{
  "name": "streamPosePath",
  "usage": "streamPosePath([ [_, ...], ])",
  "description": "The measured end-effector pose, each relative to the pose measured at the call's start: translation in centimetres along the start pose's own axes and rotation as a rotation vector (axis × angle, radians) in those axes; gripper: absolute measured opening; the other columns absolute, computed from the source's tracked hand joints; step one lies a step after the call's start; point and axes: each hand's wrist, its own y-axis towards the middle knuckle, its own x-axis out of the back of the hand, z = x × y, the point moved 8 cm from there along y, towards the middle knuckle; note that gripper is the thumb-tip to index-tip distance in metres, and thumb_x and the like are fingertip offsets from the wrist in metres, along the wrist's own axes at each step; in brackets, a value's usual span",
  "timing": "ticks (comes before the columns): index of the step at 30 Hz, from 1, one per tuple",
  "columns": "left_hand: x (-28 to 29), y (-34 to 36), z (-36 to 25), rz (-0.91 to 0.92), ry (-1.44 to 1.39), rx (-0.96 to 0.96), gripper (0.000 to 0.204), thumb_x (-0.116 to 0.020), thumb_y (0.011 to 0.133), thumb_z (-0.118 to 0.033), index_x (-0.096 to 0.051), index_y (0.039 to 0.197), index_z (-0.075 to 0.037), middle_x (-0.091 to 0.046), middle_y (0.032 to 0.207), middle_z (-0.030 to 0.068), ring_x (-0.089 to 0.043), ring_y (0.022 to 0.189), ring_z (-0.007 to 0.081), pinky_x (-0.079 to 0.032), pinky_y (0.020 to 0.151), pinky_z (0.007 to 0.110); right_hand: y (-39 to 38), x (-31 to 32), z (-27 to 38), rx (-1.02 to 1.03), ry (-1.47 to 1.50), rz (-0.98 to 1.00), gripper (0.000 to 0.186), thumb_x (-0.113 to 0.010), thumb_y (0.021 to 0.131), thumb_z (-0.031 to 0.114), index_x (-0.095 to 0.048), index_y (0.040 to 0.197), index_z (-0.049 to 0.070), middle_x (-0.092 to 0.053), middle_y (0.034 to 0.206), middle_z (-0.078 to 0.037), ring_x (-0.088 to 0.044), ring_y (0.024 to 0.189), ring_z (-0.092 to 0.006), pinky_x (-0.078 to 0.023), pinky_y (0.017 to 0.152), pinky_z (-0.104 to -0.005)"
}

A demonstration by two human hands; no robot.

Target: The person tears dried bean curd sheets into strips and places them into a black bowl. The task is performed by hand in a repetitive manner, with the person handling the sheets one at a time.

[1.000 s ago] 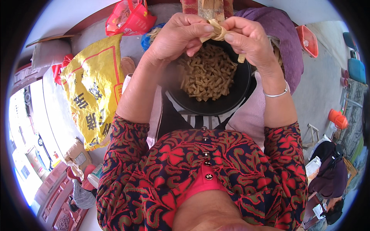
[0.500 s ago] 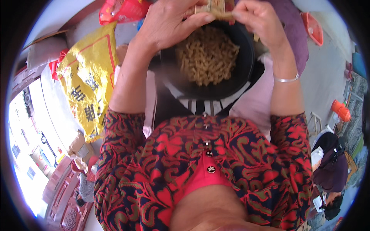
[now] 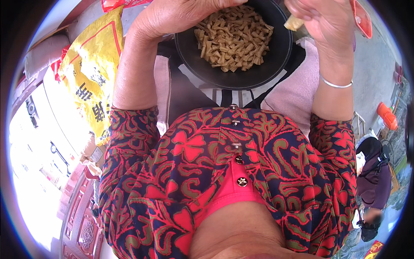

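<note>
A round black pan [image 3: 185,56] sits at my lap, holding a heap of short, tan, twisted pieces [image 3: 235,41] whose kind I cannot make out. My left hand [image 3: 183,15] is over the pan's far left side, its thumb stretched along the top edge; its other fingers are out of view, so I cannot tell what they hold. Right of the pan, my right hand [image 3: 323,19] has its fingers curled round a pale tan strip [image 3: 293,23], one end of which sticks out toward the pan. A silver bangle [image 3: 336,84] circles my right wrist.
To the left lies a large yellow plastic bag [image 3: 92,73] with dark print, near a red bag [image 3: 114,4]. An orange-red plastic container [image 3: 362,19] stands at the far right. A pink cloth [image 3: 291,88] covers my right leg. An orange object [image 3: 387,115] rests farther right.
My hands, close together at a strip above the pan, have moved apart. The right hand has gone right with a strip. The view has shifted, and the pan appears higher in it.
</note>
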Motion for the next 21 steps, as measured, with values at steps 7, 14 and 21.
streamPosePath([
  [7, -0.7, 0.6, 4.5, -0.144, -0.294, 0.214, 0.029, -0.054, 0.1, -0.032, -0.061, 0.1, -0.003, -0.043, 0.071, -0.0064, -0.037, 0.061, 0.0055, -0.03, 0.052, 0.022, 1.3, 0.6, -1.8, -0.099, 0.335, 0.086, 0.029, -0.05, 0.094, 0.015, -0.057, 0.11, -0.009, -0.057, 0.07, -0.007, -0.047, 0.049, -0.0105, -0.043, 0.047, -0.0228],
  [14, -2.9, 1.0, 4.5, -0.134, -0.375, 0.401, 0.028, -0.053, 0.101, -0.029, -0.063, 0.1, -0.003, -0.046, 0.068, -0.0069, -0.04, 0.056, 0.0037, -0.033, 0.05, 0.021, 2.1, 0.9, 0.0, 0.107, 0.038, 0.259, 0.03, -0.051, 0.099, 0.018, -0.059, 0.114, -0.007, -0.062, 0.082, -0.008, -0.061, 0.072, -0.0171, -0.052, 0.07, -0.0273],
  [21, -1.6, 2.1, 3.9, -0.14, -0.278, 0.087, 0.053, -0.055, 0.097, -0.044, -0.062, 0.119, 0.003, -0.065, 0.094, 0.0057, -0.059, 0.089, 0.0152, -0.047, 0.078, 0.029, 1.4, -0.6, -1.4, -0.155, 0.399, 0.145, 0.026, -0.045, 0.103, 0.022, -0.061, 0.1, 0.002, -0.054, 0.07, 0.001, -0.051, 0.053, -0.0059, -0.047, 0.049, -0.0198],
])
